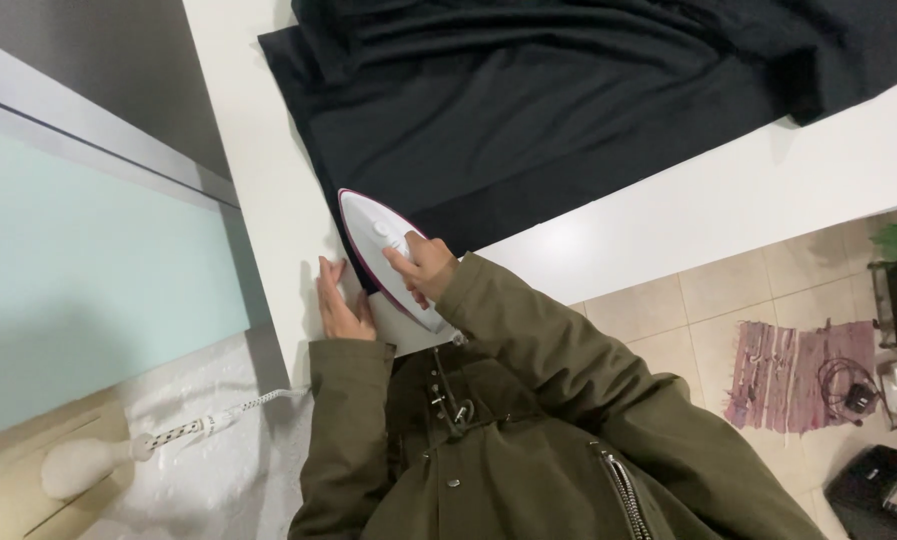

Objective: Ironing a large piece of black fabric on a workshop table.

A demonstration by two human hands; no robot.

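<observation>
Iron gripped on dark cloth, free hand bracing.
Right hand point(423, 265) clamps the iron point(388, 255) at the black fabric's point(568, 110) 7 o'clock corner; left hand point(340, 305), fingers together and apparently flat, steadies the white table point(728, 200).

The black cloth point(568, 110) covers most of the bench point(728, 200). A bare white strip runs along the near edge. The iron point(388, 258) blocks the corner, with a thin gap beside it.

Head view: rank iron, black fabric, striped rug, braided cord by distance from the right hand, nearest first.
1. Iron: gripped in the right hand.
2. Black fabric: on the table, just beyond the iron.
3. Braided cord: lower left, off the table.
4. Striped rug: floor, far right.
</observation>
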